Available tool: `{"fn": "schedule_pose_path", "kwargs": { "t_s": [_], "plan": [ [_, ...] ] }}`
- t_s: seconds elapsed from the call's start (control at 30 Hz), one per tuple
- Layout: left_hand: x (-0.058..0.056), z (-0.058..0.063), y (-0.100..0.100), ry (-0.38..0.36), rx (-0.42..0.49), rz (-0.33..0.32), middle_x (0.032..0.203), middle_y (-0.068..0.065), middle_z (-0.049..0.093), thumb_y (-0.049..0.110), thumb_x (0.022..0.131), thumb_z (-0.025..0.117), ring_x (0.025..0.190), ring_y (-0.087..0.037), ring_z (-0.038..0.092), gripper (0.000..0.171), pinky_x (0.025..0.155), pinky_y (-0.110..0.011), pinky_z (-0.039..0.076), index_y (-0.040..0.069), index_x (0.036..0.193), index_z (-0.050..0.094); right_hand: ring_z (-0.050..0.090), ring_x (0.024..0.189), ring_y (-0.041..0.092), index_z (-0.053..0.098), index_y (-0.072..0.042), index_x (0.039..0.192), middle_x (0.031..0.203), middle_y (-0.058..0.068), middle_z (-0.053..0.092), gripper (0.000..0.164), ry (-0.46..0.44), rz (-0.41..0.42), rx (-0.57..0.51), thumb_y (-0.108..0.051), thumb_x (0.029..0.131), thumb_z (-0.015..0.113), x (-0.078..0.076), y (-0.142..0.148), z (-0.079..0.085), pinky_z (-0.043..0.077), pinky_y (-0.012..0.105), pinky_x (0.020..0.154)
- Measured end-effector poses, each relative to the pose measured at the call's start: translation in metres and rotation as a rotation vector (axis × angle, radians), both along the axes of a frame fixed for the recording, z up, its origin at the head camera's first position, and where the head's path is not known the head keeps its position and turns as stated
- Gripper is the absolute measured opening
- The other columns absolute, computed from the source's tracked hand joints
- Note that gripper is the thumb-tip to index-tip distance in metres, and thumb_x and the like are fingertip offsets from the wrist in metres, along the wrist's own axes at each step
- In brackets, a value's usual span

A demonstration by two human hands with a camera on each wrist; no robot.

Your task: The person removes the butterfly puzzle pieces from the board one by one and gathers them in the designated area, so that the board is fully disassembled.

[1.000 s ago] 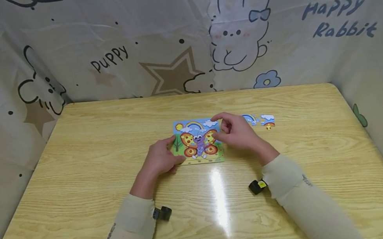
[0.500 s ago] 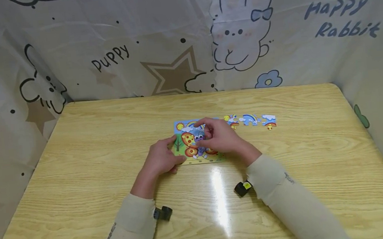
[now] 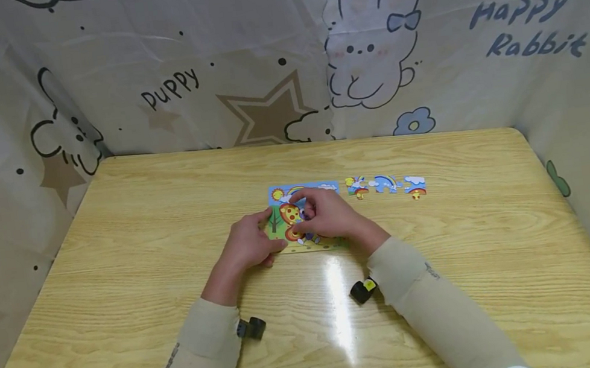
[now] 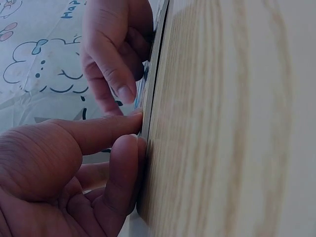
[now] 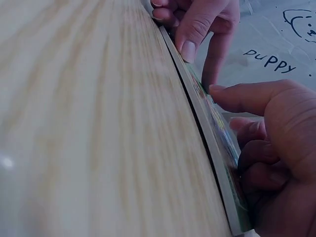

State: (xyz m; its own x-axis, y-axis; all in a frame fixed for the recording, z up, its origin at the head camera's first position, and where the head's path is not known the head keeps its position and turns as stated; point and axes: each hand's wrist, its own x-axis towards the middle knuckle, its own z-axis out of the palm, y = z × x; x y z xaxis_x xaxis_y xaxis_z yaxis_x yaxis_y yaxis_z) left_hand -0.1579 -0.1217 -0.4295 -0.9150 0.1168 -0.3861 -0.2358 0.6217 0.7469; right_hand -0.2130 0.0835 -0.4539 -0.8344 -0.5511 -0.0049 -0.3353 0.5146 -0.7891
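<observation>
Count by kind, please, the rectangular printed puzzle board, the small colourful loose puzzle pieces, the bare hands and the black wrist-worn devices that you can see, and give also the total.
Rectangular butterfly-printed puzzle board: 1
Small colourful loose puzzle pieces: 3
Bare left hand and bare right hand: 2
Black wrist-worn devices: 2
Total: 8

The worktop (image 4: 212,118), pale and streaked with wood grain, stands sideways and fills the right of the view. Along it a thin board (image 4: 152,79) shows edge-on. The left hand (image 4: 54,163) grips that edge, thumb and fingertips touching it. Just beyond, the right hand (image 4: 111,44) points its fingertips at the board's face. Behind hangs a white backdrop (image 4: 29,101) with a line-drawn rabbit.
</observation>
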Motion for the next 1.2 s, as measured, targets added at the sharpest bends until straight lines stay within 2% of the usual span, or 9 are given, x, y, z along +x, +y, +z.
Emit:
{"fn": "schedule_pose_path", "kwargs": {
  "t_s": [0.37, 0.67, 0.9, 1.2],
  "plan": [
    [0.0014, -0.0027, -0.0022, 0.017, 0.000, -0.028, 0.060, -0.011, 0.063, 0.014, 0.087, 0.080, 0.045, -0.022, 0.062, 0.083, 0.051, -0.035, 0.053, 0.010, 0.156, 0.035, 0.045, 0.051, 0.015, 0.068, -0.010, 0.117, 0.060, 0.000, 0.051, 0.047, -0.081, -0.033, 0.063, -0.029, 0.079, 0.088, -0.0026, -0.0051, 0.0028, 0.043, 0.031, 0.059],
    [0.0016, -0.0009, -0.0024, 0.018, 0.001, -0.025, 0.061, -0.011, 0.063, 0.015, 0.087, 0.080, 0.045, -0.022, 0.062, 0.082, 0.050, -0.035, 0.053, 0.008, 0.156, 0.035, 0.046, 0.053, 0.016, 0.065, -0.012, 0.115, 0.063, 0.002, 0.054, 0.046, -0.139, -0.061, 0.064, -0.028, 0.078, 0.088, -0.0031, -0.0084, 0.0013, 0.044, 0.032, 0.060],
    [0.0009, 0.0004, -0.0014, 0.007, 0.016, -0.017, 0.062, -0.012, 0.062, 0.014, 0.086, 0.080, 0.045, -0.022, 0.062, 0.083, 0.049, -0.034, 0.053, 0.008, 0.156, 0.036, 0.046, 0.052, 0.015, 0.063, -0.012, 0.113, 0.061, 0.001, 0.051, 0.046, -0.127, -0.063, 0.030, -0.024, 0.078, 0.089, -0.0038, -0.0063, -0.0007, 0.045, 0.032, 0.063],
    [0.0002, -0.0003, -0.0016, 0.007, 0.016, -0.025, 0.062, -0.012, 0.063, 0.014, 0.086, 0.080, 0.046, -0.022, 0.062, 0.083, 0.052, -0.035, 0.053, 0.008, 0.156, 0.035, 0.053, 0.054, 0.018, 0.059, -0.012, 0.109, 0.063, 0.001, 0.050, 0.044, -0.127, -0.086, -0.017, -0.020, 0.078, 0.089, -0.0015, -0.0047, -0.0003, 0.046, 0.034, 0.066]
  ]
}}
